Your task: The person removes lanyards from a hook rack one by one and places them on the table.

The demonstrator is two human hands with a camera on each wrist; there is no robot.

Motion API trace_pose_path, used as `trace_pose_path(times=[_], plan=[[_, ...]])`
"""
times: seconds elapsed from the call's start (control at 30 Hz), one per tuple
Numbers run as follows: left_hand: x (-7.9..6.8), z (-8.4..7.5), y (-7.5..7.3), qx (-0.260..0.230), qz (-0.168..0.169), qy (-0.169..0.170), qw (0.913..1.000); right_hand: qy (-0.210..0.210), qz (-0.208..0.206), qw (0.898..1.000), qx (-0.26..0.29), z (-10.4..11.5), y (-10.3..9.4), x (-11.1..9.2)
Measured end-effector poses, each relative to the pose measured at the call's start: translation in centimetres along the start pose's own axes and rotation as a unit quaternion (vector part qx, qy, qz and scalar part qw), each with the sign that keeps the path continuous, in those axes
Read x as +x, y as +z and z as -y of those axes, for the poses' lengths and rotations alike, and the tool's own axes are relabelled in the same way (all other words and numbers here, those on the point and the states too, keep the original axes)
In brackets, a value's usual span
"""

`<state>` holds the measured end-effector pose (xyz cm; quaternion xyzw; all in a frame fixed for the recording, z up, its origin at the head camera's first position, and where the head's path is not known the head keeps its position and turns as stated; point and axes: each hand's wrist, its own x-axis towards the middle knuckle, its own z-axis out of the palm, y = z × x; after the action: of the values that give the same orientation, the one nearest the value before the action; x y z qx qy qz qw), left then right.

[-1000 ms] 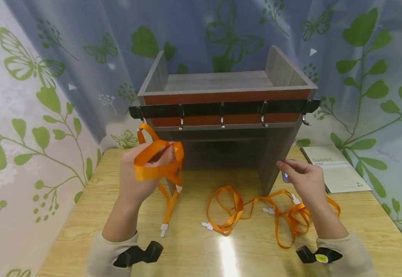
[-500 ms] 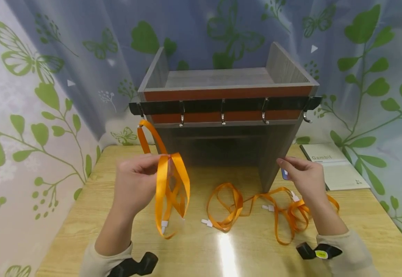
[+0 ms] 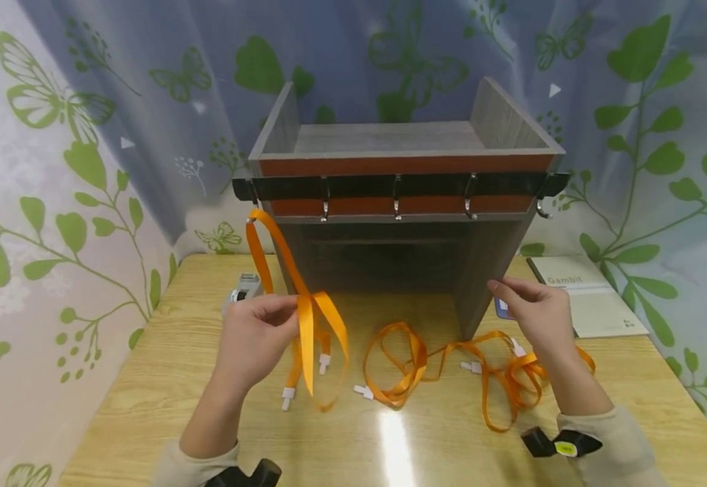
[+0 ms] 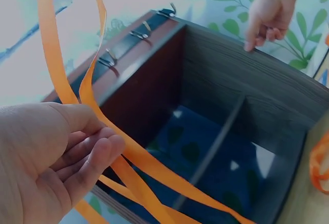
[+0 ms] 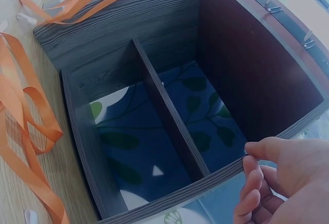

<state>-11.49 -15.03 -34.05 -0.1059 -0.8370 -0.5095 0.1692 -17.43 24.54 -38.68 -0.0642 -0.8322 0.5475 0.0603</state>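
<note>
An orange lanyard loops over the leftmost hook of the hook rail. My left hand pinches orange strap below that hook with thumb and fingertips. Further strap droops in a loop from those fingertips, and white clips hang near the tabletop. My right hand holds the front edge of the grey wooden rack's side panel between thumb and forefinger, its other fingers curled, as the right wrist view shows. The four other hooks hold nothing.
More orange lanyards lie on the table, one coiled in the middle and a tangle at right. A notebook lies behind my right hand, near a small blue item. A grey object sits behind my left hand.
My left hand has moved down from near the hook and slightly right, and the bunched strap now hangs loose. The grey object has come into view. My right hand stays at the panel.
</note>
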Motion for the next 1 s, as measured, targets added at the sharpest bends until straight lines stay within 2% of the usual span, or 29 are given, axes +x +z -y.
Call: trace_pose_path(times=[0.23,0.4,0.7,1.0], plan=[[-0.4,2.5,1.1,0.006,0.039,-0.110,0.9931,-0.007,-0.003,1.000,-0.003,-0.1,0.2,0.0],[-1.2,4.5,2.2,-0.021,0.042,-0.157,0.9865,-0.011,-0.008,1.000,0.007,-0.2,0.3,0.0],[-3.4,8.1,4.0,-0.092,0.007,-0.183,0.9788,-0.010,-0.013,1.000,0.005,-0.1,0.2,-0.1],[-5.4,11.2,5.6,-0.093,-0.041,-0.218,0.9706,-0.006,-0.013,1.000,0.007,-0.2,0.2,-0.2]])
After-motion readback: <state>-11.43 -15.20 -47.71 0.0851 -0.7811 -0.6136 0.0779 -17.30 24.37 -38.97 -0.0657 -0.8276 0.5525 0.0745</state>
